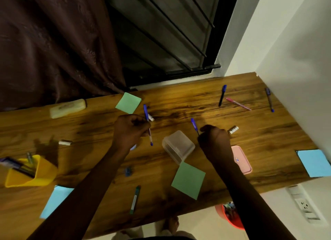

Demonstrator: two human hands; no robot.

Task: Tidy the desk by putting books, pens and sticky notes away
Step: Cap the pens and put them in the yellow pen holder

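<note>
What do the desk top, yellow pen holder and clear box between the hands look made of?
Desk top: wood or wood-look laminate, streaky grain, slight sheen. Yellow pen holder: likely plastic, smooth, uniform colour. Clear box: translucent frosted plastic, milky see-through walls.

Wooden desk point(179, 100) bears 4 sticky notes point(188, 179), scattered pens point(222, 95), yellow holder point(35, 175), clear box point(178, 146).
</note>
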